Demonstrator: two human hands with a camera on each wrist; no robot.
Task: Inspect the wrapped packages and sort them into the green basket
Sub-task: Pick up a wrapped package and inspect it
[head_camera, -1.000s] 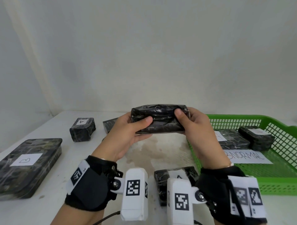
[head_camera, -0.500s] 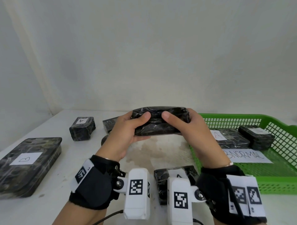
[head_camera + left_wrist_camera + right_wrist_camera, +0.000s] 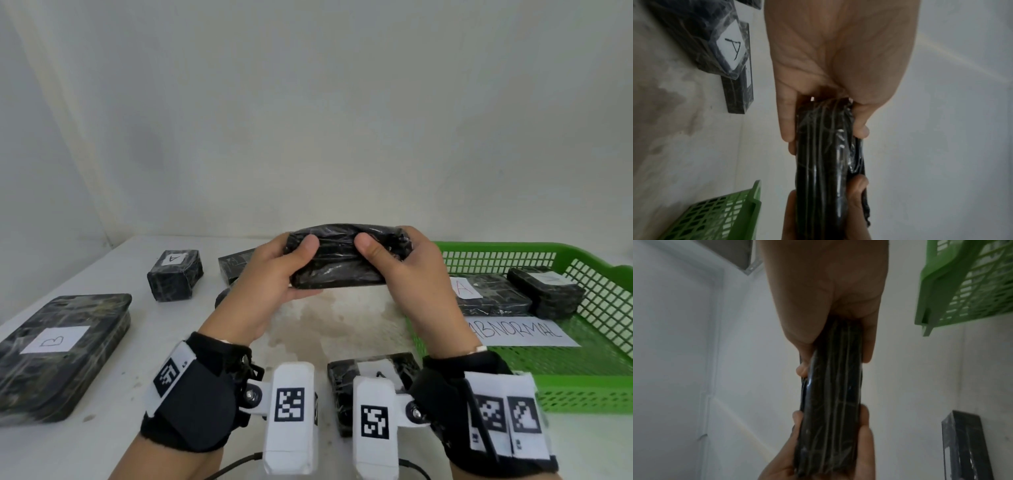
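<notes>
Mid-inspection: the left hand (image 3: 274, 277) and right hand (image 3: 407, 274) both grip the black film-wrapped oblong package (image 3: 342, 263) above the white table (image 3: 102, 274), so next it likely swings toward three o'clock into the green plastic mesh basket (image 3: 582, 387).

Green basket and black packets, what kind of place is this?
Probably a sorting or checking table: wrapped packages with letter labels, a green basket holding an "ABNORMAL" sign, and two hands turning one package over.
</notes>
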